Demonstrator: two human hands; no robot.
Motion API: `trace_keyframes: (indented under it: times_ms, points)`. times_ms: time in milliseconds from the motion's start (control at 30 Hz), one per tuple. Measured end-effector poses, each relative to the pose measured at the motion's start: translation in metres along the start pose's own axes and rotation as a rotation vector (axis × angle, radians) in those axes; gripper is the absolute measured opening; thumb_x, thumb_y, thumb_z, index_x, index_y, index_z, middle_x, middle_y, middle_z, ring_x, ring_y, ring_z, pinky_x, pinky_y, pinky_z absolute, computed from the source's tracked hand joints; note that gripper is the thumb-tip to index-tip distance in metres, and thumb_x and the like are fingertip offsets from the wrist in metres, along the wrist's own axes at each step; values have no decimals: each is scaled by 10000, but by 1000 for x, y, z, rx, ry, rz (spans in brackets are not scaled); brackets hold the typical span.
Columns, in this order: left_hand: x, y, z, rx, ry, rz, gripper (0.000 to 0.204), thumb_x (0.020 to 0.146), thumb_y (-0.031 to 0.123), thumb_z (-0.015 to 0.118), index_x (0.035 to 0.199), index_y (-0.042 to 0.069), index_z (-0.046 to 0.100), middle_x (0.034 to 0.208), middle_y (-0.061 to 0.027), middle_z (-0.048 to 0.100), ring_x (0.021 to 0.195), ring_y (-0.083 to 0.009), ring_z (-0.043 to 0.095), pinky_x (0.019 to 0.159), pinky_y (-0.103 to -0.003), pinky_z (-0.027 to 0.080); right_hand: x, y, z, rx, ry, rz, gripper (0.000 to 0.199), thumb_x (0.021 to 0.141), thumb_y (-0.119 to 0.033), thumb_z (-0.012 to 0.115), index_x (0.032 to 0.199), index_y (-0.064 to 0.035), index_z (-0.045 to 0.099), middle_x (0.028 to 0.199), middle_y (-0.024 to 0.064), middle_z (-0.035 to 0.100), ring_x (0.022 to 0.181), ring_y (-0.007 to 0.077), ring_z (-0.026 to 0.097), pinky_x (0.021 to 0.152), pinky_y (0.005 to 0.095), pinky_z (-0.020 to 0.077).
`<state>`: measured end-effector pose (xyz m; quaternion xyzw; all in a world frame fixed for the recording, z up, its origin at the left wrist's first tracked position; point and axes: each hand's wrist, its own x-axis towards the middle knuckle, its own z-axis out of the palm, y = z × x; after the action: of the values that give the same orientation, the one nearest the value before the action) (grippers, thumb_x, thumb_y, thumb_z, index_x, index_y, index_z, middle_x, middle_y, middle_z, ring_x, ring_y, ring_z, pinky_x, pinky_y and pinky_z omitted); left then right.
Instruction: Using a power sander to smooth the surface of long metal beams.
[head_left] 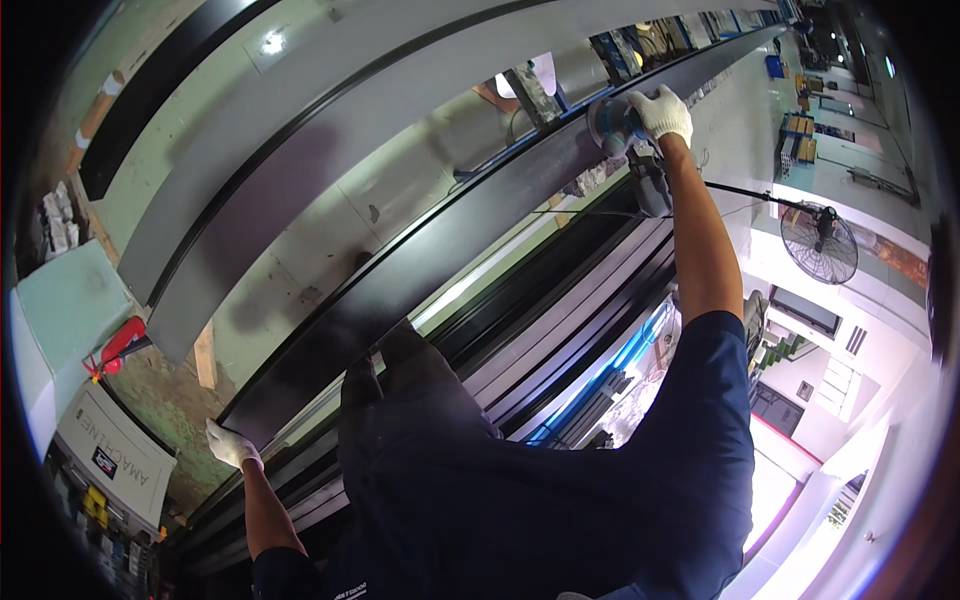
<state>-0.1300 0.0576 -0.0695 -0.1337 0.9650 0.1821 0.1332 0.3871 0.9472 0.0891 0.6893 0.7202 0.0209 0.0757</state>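
Note:
A long dark grey metal panel (420,250) runs diagonally in front of me, from the near left up to the far right. My right hand (662,115), in a white knit glove, is wrapped round the top of a power sander (614,130). The sander rests against the panel's far part, and a dark dust canister (652,185) hangs from its near side. At the panel's near left end, my gloved left hand (232,445) grips the corner; its fingertips are partly hidden.
More long grey panels (330,95) lie beyond this one, and dark lengths (540,300) are stacked close by my legs. A red fire extinguisher (122,345) and a white case (115,450) stand at left. A black fan (820,242) stands at right.

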Motion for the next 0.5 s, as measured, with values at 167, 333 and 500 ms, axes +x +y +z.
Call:
trace_keyframes:
  times_ms: [167,333,500]
  points:
    - [3,1,1,-20,-12,13,730,1195,568,489,1600,-13,666,1590,-288,687,1407,-476,699,1192,-537,551,-13,-13,-1,59,-57,-46,829,898,-810,702,1185,-47,852,1236,291,834,1236,472,788,1095,538,597]
    - [4,-7,-2,-18,-30,61,721,1200,561,490,1553,-36,689,1515,-325,713,1320,-504,726,1123,-562,572,-39,-34,1,72,-65,-90,755,914,-802,682,1145,-105,855,1209,282,836,1205,477,790,1071,545,600]
    - [-5,0,2,-101,-21,74,671,1200,513,499,1436,-66,742,1340,-334,780,1145,-509,771,1005,-571,600,-75,-37,5,72,-32,-90,707,898,-736,710,1109,-75,848,1186,286,835,1192,478,792,1060,539,605]
